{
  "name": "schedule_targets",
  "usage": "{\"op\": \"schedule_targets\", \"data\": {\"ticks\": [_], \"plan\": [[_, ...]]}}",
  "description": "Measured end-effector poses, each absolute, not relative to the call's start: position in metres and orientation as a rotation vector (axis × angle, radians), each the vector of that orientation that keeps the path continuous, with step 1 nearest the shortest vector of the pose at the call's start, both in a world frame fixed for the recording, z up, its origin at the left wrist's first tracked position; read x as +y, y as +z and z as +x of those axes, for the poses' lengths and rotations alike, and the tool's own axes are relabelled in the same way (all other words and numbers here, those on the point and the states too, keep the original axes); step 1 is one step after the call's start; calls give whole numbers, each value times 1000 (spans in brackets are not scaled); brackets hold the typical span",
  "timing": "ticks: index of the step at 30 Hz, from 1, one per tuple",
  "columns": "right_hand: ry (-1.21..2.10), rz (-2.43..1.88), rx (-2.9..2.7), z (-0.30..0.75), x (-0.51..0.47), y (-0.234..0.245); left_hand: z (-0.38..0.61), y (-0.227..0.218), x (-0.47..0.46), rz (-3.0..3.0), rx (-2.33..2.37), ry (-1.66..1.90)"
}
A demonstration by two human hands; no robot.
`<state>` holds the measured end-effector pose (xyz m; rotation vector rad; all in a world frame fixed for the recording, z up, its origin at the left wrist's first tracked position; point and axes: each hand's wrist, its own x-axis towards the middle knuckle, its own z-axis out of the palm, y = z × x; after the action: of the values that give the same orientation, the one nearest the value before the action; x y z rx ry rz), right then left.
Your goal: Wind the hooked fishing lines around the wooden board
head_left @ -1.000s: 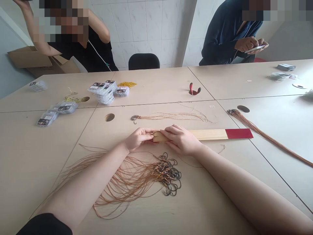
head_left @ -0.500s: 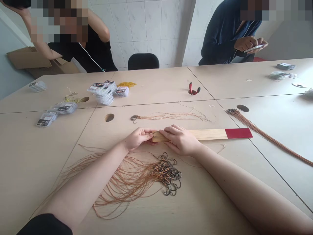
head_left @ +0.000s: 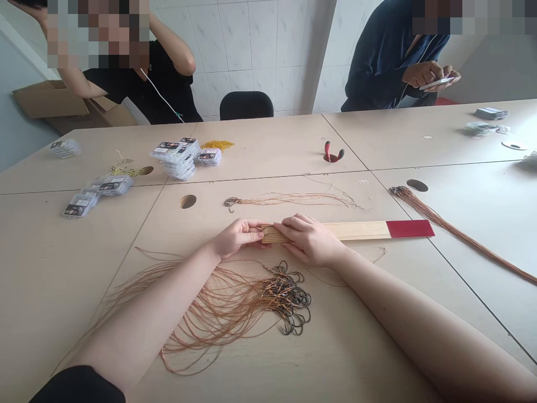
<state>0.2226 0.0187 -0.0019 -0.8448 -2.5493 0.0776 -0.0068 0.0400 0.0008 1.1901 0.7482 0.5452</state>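
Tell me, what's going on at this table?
A person is holding a flat wooden strip with a red end. The left hand pinches its plain end, and the right hand lies over it close by. Nearer the person lies a pile of fishing hooks with orange-brown lines fanning leftward. Just beyond the strip lies a smaller bundle of hooked lines. Any finer work between the fingertips is too small to make out.
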Motion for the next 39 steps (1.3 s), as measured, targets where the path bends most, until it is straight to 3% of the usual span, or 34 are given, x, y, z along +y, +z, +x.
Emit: {"op": "schedule_targets", "data": {"ticks": [19,39], "plan": [[-134,-882,-2585,219,18,-2,-1,5,38,1207,861,577],[-99,-892,-2568,216,15,0,-2,3,40,1240,813,552]]}}
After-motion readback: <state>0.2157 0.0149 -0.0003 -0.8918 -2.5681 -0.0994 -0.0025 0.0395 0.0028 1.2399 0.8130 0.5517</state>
